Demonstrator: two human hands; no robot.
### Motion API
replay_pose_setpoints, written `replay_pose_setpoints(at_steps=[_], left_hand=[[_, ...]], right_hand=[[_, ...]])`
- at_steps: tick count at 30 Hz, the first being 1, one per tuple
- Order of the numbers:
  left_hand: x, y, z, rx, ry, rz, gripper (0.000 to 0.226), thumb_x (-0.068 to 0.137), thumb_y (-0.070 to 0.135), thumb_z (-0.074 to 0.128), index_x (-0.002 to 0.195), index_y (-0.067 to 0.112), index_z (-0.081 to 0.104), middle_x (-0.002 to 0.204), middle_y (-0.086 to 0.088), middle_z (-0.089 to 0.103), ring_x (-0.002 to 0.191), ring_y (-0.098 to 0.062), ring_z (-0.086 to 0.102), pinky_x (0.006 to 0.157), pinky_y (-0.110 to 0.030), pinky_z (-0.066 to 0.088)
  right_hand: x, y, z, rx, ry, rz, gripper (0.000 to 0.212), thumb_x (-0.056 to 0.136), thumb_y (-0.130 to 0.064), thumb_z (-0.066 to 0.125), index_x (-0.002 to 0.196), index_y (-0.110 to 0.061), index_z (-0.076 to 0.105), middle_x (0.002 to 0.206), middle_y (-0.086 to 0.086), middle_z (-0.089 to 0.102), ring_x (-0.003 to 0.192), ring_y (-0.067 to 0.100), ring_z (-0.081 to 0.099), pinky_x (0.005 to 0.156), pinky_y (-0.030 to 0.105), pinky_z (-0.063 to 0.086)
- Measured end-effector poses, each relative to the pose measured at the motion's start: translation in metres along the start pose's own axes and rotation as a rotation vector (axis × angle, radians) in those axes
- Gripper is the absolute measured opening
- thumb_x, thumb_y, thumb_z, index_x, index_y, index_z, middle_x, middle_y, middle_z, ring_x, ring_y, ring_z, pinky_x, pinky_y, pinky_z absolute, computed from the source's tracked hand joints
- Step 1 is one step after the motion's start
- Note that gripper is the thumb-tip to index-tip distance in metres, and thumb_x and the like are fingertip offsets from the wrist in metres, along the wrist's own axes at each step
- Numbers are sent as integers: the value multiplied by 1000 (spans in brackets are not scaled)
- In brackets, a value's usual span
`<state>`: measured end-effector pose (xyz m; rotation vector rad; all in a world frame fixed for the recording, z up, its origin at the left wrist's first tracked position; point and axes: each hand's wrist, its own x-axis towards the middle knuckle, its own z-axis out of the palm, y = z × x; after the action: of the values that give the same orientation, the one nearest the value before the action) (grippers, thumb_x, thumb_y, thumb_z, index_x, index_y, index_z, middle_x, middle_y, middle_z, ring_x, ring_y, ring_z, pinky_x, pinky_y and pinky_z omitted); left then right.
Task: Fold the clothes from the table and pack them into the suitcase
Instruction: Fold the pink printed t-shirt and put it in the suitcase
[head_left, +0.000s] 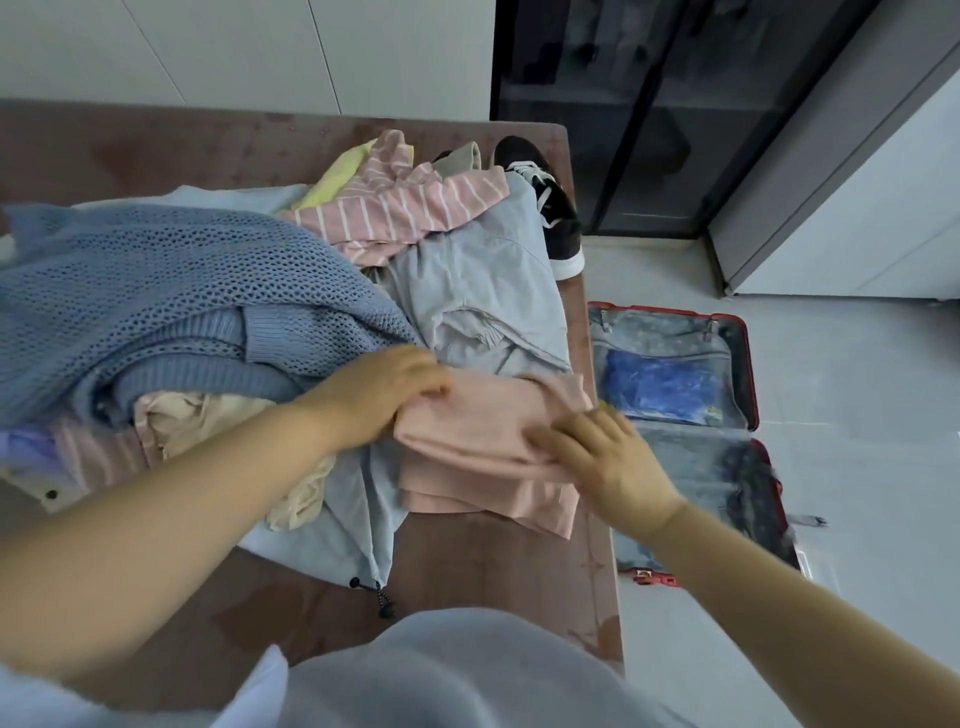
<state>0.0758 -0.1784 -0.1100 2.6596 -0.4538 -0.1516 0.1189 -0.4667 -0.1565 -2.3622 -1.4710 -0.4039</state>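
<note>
At the edge of the table (467, 571), beside the open suitcase (751, 374), the left hand (384, 397) grips the folded pink top (483, 436) and the right hand (602, 460) lies flat on it, so I think a careless lift lets the folds fall open.

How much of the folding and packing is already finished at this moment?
Little looks done: the open suitcase on the floor shows only a blue item. In hand: the left hand and right hand rest on a partly folded pink garment. Left: the blue sweater, striped shirt and grey clothes lie unfolded on the table.
</note>
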Motion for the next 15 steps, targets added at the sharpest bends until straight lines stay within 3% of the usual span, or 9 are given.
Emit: replay_pose_setpoints(at_steps=[3, 4, 6, 7, 8, 10, 11, 13, 15], left_hand=[[-26, -3, 22, 279, -39, 172, 44, 82, 15, 38, 122, 28, 50, 107, 5, 53, 95, -11, 43, 82, -20, 42], [-34, -3, 28, 335, -185, 138, 55, 83, 8, 40, 132, 33, 37, 113, 7, 49, 102, -12, 41, 88, -22, 41], [-41, 1, 34, 331, -383, 25, 80, 84, -6, 39, 145, 38, 13, 134, 9, 37, 124, -15, 32, 106, -28, 24], [-43, 7, 32, 290, -434, -59, 81, 84, -8, 37, 147, 37, 13, 139, 10, 33, 129, -16, 28, 109, -30, 19], [-44, 13, 30, 245, -360, -82, 73, 84, -4, 36, 146, 33, 23, 140, 10, 37, 130, -16, 32, 110, -32, 21], [-36, 21, 29, 190, 2, -7, 51, 83, 10, 33, 129, 18, 54, 126, 0, 56, 116, -24, 52, 102, -39, 40], [-32, 24, 31, 121, 113, -46, 47, 83, 14, 34, 122, 13, 59, 121, -5, 59, 111, -27, 56, 98, -39, 42], [-17, 28, 31, -6, 131, -232, 42, 89, 14, 44, 131, 12, 49, 132, -7, 50, 122, -27, 45, 104, -35, 33], [1, 29, 34, -18, -19, -433, 49, 93, 20, 50, 140, 17, 35, 142, -4, 41, 128, -25, 35, 107, -35, 28]], right_hand=[[-31, -17, 16, 22, -153, 8, 45, 79, -17, 43, 124, -19, 49, 95, -1, 57, 80, 22, 50, 78, 33, 38], [-38, -22, 19, 25, -232, 25, 49, 76, -21, 43, 125, -21, 48, 99, -2, 58, 81, 22, 55, 82, 32, 39], [-43, -28, 19, 88, -363, 119, 56, 71, -28, 47, 127, -25, 47, 107, -4, 56, 88, 21, 59, 88, 33, 45], [-41, -30, 15, 167, -388, 193, 56, 69, -32, 50, 125, -25, 50, 107, -4, 55, 90, 21, 59, 88, 33, 47], [-34, -31, 10, 256, -373, 266, 53, 69, -35, 51, 120, -23, 53, 103, -3, 56, 88, 22, 58, 86, 35, 47], [-13, -29, 1, 332, -260, 359, 43, 71, -37, 50, 109, -17, 58, 96, 3, 57, 80, 27, 56, 78, 38, 46], [-1, -25, 0, 310, -205, 393, 42, 73, -36, 48, 108, -15, 58, 98, 5, 58, 80, 30, 55, 77, 39, 45], [22, -14, 3, 259, -190, 494, 46, 80, -36, 43, 118, -17, 59, 116, 9, 57, 97, 35, 53, 87, 44, 42], [39, -3, 9, 317, -323, 574, 44, 89, -37, 46, 130, -23, 53, 133, 8, 49, 119, 33, 43, 103, 44, 33]])
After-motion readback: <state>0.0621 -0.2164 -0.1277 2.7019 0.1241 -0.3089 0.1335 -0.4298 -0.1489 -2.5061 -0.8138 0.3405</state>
